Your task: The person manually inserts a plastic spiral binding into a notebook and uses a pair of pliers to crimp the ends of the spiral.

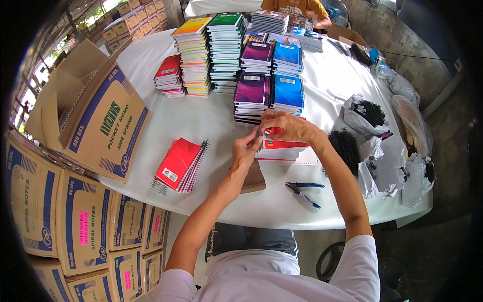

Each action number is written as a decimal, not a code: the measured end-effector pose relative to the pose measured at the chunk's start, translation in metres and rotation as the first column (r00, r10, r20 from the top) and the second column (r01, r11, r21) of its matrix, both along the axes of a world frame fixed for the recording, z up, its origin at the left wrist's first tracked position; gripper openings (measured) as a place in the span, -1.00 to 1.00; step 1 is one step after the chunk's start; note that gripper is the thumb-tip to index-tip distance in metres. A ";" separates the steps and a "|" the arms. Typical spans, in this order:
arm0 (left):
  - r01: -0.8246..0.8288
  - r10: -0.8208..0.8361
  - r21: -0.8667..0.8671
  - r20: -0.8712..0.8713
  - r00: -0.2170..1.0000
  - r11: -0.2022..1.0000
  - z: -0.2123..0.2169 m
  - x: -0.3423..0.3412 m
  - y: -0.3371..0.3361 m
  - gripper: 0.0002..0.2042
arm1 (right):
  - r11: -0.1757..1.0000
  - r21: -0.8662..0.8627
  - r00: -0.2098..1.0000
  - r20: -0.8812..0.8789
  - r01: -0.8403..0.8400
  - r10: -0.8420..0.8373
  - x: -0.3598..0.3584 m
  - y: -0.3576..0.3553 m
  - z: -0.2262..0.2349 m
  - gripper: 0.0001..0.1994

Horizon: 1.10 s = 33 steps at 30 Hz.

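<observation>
- A small red notebook is held up between both hands, just nearer than the purple notebooks and blue notebooks stacked on the counter.
- Left hand: its grip looks pressed together, with what seems to be the notebook's edge pinched in it.
- Right hand: fingers are curled over the red cover, but whether anything's really pinched can't be told, since the tips are partly hidden.
- More red-covered pages are spread right under the hands, with a row of holes seen along a white sheet. If the held one gets dropped or tugged crooked, those could be knocked out of line.
- If the left pinch is too light, pages could be fanned out and their edges bent.
- The stacks are pretty tall and super close to the right knuckles, so a wide swing could get one toppled.
- Blue-handled pliers are lying near the right forearm; they could be brushed off by a careless elbow.
- Black coils are heaped beside that arm too, and could easily be snagged or tangled.
</observation>
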<state>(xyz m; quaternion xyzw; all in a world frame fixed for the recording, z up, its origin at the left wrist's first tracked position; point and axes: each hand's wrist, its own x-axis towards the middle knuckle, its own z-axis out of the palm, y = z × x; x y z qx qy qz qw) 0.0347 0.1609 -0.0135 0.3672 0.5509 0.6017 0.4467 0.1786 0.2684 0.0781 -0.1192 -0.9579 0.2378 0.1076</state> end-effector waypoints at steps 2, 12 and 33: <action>-0.017 0.018 0.015 -0.020 1.000 1.000 -0.005 0.000 0.003 -0.60 | 1.000 0.030 1.000 -0.006 0.007 -0.006 -0.001 -0.001 -0.002 -0.71; -0.005 0.006 0.024 -0.033 0.999 1.000 -0.013 0.000 0.005 -0.59 | 0.999 0.051 0.999 0.042 -0.004 0.002 0.002 0.000 -0.004 -0.61; -0.019 0.018 -0.004 -0.104 0.994 1.000 -0.010 -0.001 0.004 -0.58 | 0.999 0.027 0.999 -0.031 -0.020 0.021 0.002 -0.001 0.000 -0.78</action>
